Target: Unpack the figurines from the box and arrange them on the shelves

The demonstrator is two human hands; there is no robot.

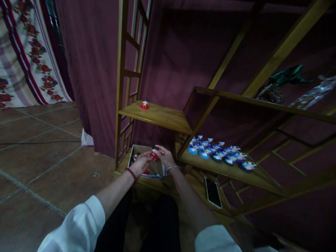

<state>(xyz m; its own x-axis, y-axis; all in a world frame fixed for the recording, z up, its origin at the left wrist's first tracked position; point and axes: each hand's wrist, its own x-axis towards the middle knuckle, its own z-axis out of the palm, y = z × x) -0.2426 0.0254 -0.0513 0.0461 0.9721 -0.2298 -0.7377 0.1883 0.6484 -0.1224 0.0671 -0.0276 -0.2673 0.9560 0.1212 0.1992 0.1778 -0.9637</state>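
Between my two hands is a small black-haired figurine on a red base, held above an open cardboard box. My left hand pinches its base from the left. The fingers of my right hand close on it from the right, near the head. Inside the box, at its left side, another dark-haired figurine shows, and something red lies partly hidden under my left wrist. A similar figurine with a red base stands upright on the small wooden shelf above the box.
Several blue-and-white figurines stand in rows on a shelf at the right. A phone lies on the wooden surface below them. Wooden uprights frame the left side. A green ornament sits higher at the right.
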